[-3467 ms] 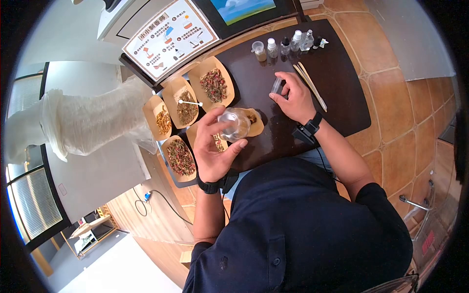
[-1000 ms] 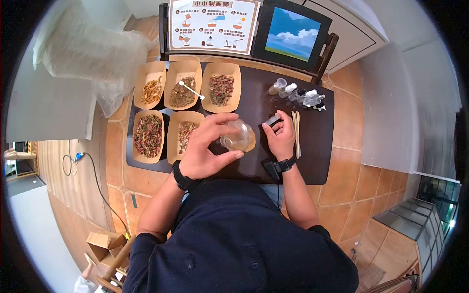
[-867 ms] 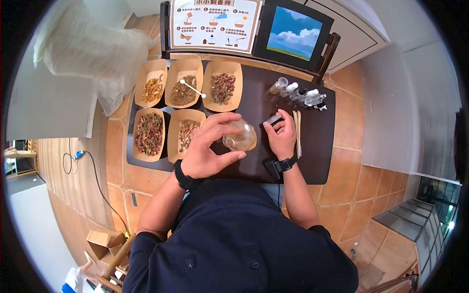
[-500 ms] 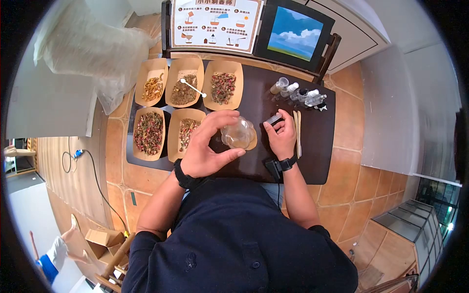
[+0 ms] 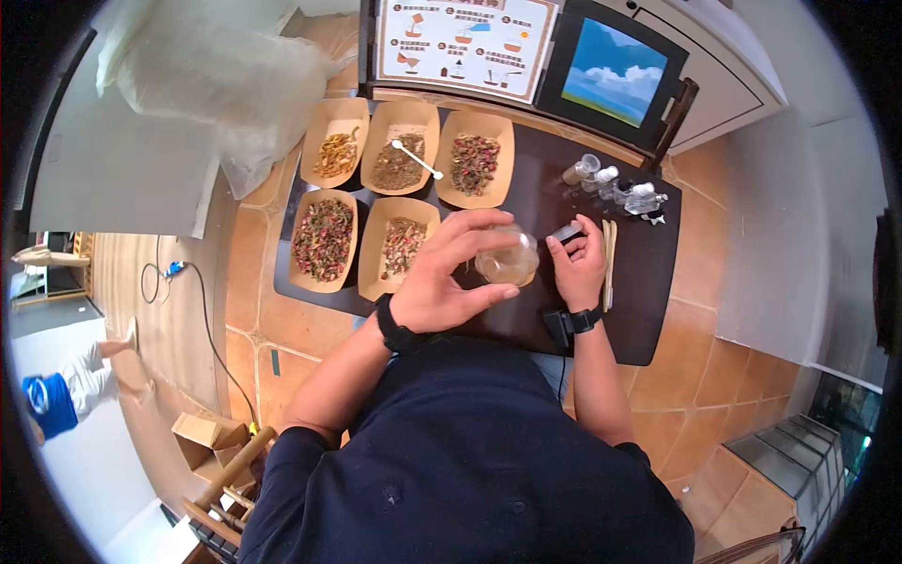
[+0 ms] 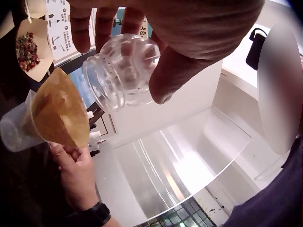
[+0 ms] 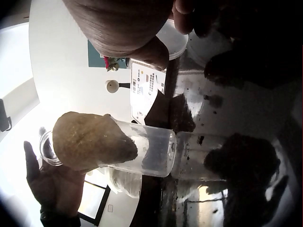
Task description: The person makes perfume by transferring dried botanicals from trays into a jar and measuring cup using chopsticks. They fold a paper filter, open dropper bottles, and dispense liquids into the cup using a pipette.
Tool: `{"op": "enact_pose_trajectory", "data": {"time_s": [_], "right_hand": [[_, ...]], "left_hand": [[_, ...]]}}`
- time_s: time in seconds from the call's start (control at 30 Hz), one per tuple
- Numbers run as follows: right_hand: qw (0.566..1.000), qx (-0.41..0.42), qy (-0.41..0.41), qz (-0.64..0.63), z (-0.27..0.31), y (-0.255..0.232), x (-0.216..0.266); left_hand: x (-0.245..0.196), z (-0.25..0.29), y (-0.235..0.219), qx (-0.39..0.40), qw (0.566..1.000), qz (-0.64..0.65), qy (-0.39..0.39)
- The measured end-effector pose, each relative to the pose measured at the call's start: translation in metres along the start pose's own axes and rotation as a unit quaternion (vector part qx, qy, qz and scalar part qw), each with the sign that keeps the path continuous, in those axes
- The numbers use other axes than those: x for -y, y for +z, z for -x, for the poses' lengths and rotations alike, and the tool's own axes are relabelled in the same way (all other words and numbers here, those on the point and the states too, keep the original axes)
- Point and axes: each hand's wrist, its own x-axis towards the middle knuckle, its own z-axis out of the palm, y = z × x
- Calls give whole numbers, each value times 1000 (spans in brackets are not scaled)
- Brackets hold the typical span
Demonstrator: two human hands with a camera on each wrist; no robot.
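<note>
My left hand grips a clear, round-lobed glass jar by its sides. In the left wrist view the jar lies tilted, its mouth facing a brown paper filter cone. That cone sits in a clear plastic cup on the dark table; from the head view, the jar mostly covers both. To the right of the cup, my right hand pinches a small clear container between thumb and fingers. In the right wrist view the container's round end shows beside the fingers.
Several paper trays of dried petals and herbs, such as the rosebud tray, stand at the left. A white spoon lies across two. Small bottles and wooden sticks are at the right. An instruction sheet stands behind.
The head view has turned since the oldest frame and shifted slightly since half a second ago. Both hands keep their holds, the jar over the filter. A person has walked further up at far left.
</note>
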Motion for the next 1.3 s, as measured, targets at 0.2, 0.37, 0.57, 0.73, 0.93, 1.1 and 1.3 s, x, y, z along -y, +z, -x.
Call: {"op": "enact_pose_trajectory", "data": {"time_s": [0.2, 0.37, 0.57, 0.73, 0.93, 1.1, 1.3], "right_hand": [[1000, -7, -15, -3, 0, 1, -2], [1000, 1, -1, 6, 0, -1, 0], [1000, 14, -17, -3, -1, -3, -2], [999, 37, 0, -35, -2, -5, -3], [978, 66, 22, -197, -8, -22, -4], [961, 103, 16, -255, -9, -57, 52], [934, 217, -152, -240, 2, -79, 123]], "left_hand": [[2, 1, 3, -11, 1000, 22, -10], [3, -2, 4, -15, 1000, 15, 4], [-4, -5, 6, -40, 999, 31, -18], [7, -2, 12, -54, 997, 59, -6], [3, -3, 11, -68, 989, 93, -88], [0, -5, 19, -80, 954, 251, -144], [-8, -8, 32, -14, 954, 261, -146]]}}
